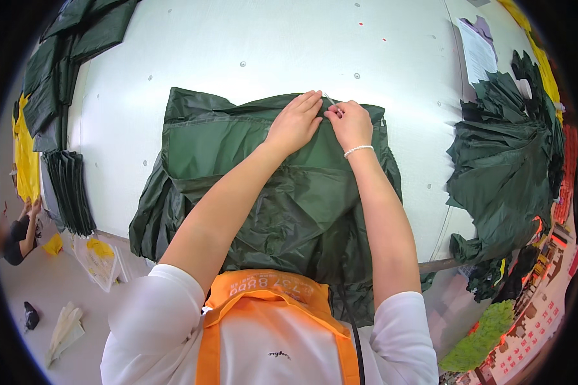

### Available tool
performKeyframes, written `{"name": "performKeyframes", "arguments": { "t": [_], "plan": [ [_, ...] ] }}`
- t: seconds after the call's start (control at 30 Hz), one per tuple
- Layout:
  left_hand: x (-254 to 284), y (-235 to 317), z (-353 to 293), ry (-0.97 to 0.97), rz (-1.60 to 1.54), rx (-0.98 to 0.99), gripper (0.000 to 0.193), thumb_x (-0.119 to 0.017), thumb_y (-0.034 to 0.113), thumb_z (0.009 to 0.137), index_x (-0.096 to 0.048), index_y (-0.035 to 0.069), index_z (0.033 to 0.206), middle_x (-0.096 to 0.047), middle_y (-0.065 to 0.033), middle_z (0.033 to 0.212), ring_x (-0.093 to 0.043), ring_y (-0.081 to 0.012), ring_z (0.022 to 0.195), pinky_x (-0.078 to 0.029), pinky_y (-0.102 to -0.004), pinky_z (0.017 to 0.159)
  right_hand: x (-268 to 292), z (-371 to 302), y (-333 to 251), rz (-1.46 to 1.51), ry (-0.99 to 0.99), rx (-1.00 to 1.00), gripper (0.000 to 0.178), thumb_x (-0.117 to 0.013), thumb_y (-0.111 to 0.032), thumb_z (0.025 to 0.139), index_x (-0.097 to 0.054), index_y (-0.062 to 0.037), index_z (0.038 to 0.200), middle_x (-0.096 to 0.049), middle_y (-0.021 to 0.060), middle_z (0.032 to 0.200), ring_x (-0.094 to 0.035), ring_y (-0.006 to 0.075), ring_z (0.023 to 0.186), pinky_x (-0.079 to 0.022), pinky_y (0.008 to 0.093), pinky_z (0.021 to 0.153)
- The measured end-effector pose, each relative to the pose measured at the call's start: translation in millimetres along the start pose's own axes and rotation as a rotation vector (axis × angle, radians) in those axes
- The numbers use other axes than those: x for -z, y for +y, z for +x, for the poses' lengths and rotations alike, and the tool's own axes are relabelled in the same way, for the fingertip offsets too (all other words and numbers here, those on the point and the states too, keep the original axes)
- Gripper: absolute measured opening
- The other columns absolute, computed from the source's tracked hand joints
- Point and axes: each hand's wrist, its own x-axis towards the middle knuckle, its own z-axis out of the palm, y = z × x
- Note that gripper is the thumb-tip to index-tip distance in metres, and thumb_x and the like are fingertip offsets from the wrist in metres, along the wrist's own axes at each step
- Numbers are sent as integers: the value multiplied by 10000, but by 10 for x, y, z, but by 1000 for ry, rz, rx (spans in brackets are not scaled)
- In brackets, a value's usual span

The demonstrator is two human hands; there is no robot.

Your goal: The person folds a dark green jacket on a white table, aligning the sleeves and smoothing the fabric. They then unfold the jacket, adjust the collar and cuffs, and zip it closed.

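My left hand [295, 122] lies released on the dark green fabric piece [212, 144], palm down, with its fingers stretched toward the upper edge. My right hand [351, 125], with a beaded bracelet [358, 151] around the wrist, pinches a small metal tool [331, 101] between thumb and fingers; its thin tip points up and toward my left fingertips, close to the same edge. What kind of tool it is, I cannot tell, as my fingers cover much of it.

The fabric piece lies in front of me on the white table [289, 38], its lower folds bunched against my orange apron [263, 285].

Down to my left, below the table's edge, stands a whitish container [117, 264]. Yellow material [100, 249] lies inside it; whether anything else is underneath, I cannot tell. Just beyond it, at the far left, another person's hands [32, 207] touch a hanging yellow cloth [27, 154].

On the table to my left stands a row of folded green pieces [70, 192], with larger dark green folds [96, 38] farther up. On my right, a heap of dark green pieces [501, 154] fans out, with a printed sheet [478, 51] beyond it.
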Motion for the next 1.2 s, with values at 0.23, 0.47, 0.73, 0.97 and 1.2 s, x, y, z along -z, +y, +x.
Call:
{"name": "performKeyframes", "arguments": {
  "t": [0.23,0.47,0.73,0.97,1.2],
  "plan": [
    [31,-14,45,23,-98,63,347,-631,107,797,-596,-10,1121,-550,-145,1254,-484,-308,1199,-405,-384,998,-128,-20,109,133,65,101,172,-610,-158,841,-592,5,893,-597,170,852,-601,344,805,-477,428,690],
    [252,86,595,-388,15,454,372,-592,358,811,-666,7,908,-648,-125,882,-566,-247,795,-441,-330,681,-35,-33,209,462,23,-21,166,-600,-154,867,-586,8,896,-558,104,701,-527,201,620,-435,324,606],
    [306,-116,836,-610,-785,741,200,-652,135,794,-702,6,939,-662,-67,841,-575,-151,772,-462,-289,727,192,-111,263,613,104,-125,185,-594,-186,898,-592,-4,873,-544,19,680,-464,98,614,-420,258,600],
    [439,-32,878,-578,-917,842,294,-645,69,785,-677,49,1077,-656,-95,945,-588,-171,854,-469,-285,803,391,-363,253,378,123,180,210,-590,-204,899,-542,-32,1009,-579,91,884,-568,211,690,-470,315,657],
    [508,11,901,-573,-865,816,312,-652,66,779,-677,69,1090,-651,-105,951,-584,-170,857,-466,-282,807,505,-312,-18,163,23,209,203,-625,-227,875,-541,-65,964,-602,90,949,-643,250,839,-501,333,680]
  ]
}}
